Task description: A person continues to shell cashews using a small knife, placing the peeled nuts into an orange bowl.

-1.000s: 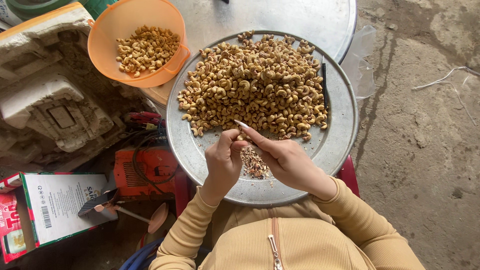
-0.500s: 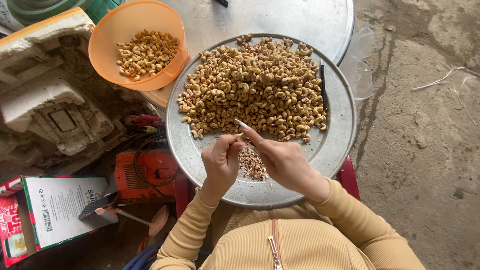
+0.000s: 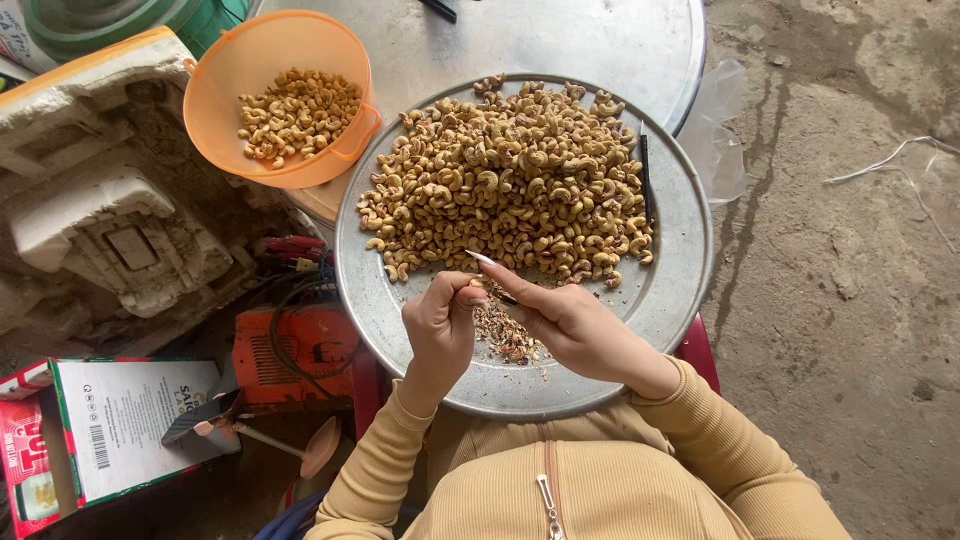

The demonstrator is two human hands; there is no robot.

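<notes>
Over a round metal tray [image 3: 680, 290] heaped with cashews [image 3: 510, 180], the left hand [image 3: 440, 335] pinches 1 nut, apparently half-peeled. The right hand [image 3: 570, 320] grips a small blade [image 3: 482, 259] against it. Short, shallow strokes should spare the kernel.

Dull metal tray [image 3: 680, 290]; glossy orange plastic bowl [image 3: 215, 110]; rough concrete floor [image 3: 850, 300].

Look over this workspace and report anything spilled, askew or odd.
Little stands out. Brown skin flakes are scattered on the metal tray under the left hand and right hand, apart from the heap of cashews. The orange bowl sits tilted at the tray's edge.
</notes>
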